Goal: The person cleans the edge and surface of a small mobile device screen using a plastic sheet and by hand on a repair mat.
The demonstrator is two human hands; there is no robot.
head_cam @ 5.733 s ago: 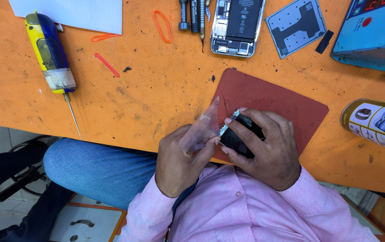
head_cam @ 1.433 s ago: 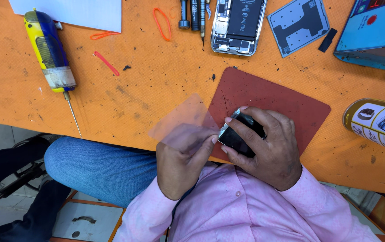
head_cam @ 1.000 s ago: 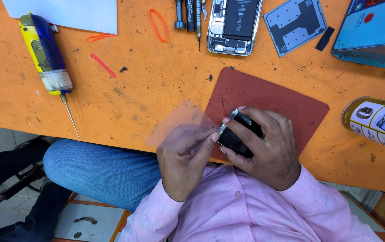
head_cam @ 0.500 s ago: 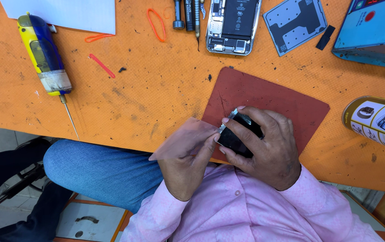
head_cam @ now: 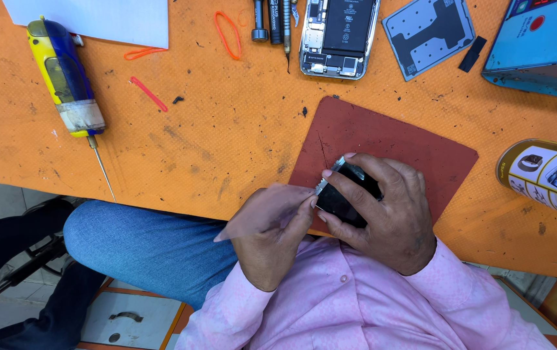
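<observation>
My right hand (head_cam: 382,210) grips a small black phone part (head_cam: 345,194) with a metal edge, held over the near edge of a dark red mat (head_cam: 395,139). My left hand (head_cam: 272,236) pinches a thin clear film (head_cam: 259,207) that hangs off the part's left end. The film lies across the back of my left hand. Both hands sit close together just above my lap, at the table's front edge.
On the orange table (head_cam: 226,129) lie a yellow and blue screwdriver (head_cam: 68,78) at far left, an opened phone (head_cam: 340,32) at the back, a grey metal plate (head_cam: 430,35), a blue device (head_cam: 537,39), a yellow can (head_cam: 547,178) at right, white paper (head_cam: 97,19) and orange rubber bands (head_cam: 226,35).
The clear film has come down from standing above the table edge and now lies low over my left hand. My right hand has kept the black part in place.
</observation>
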